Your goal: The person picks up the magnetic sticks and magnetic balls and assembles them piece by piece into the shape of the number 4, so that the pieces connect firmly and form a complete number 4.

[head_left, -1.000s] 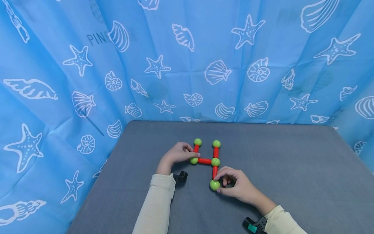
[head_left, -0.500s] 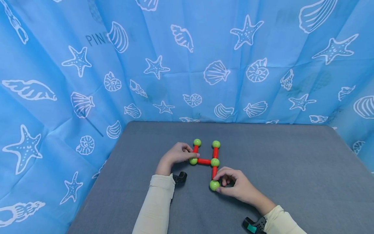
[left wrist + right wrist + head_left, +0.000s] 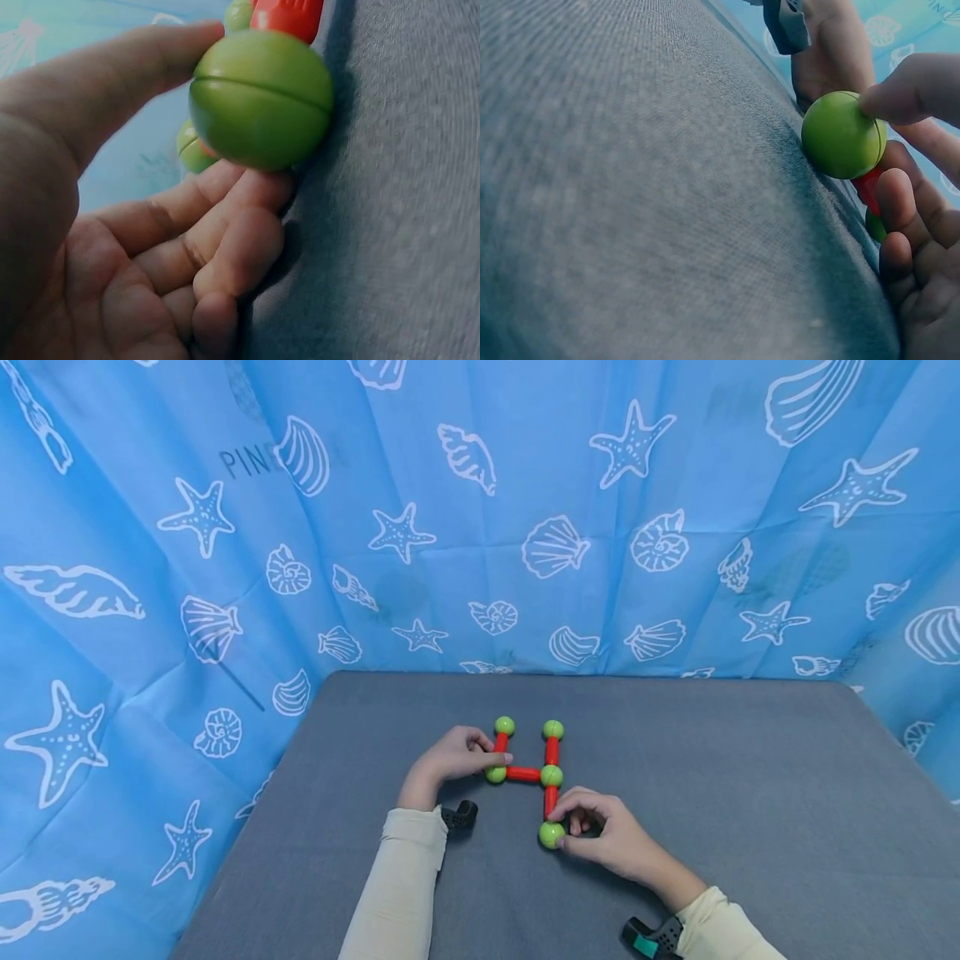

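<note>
Several green balls joined by red rods (image 3: 523,773) lie on the grey cloth as a figure like a 4. My left hand (image 3: 453,753) pinches its left corner ball (image 3: 496,774) between thumb and fingers, the thumb reaching over it. In the left wrist view that green ball (image 3: 262,101) has a seam round it. My right hand (image 3: 611,835) grips the figure's near end, with thumb on the lowest ball (image 3: 552,835) and index finger by the rod above it (image 3: 551,803). The right wrist view shows this ball (image 3: 840,135) resting on the cloth.
Grey cloth (image 3: 750,793) covers the table. Behind it and to the left hangs a blue curtain (image 3: 480,527) printed with white shells and starfish. Black wrist devices sit under the left wrist (image 3: 460,815) and the right wrist (image 3: 652,937).
</note>
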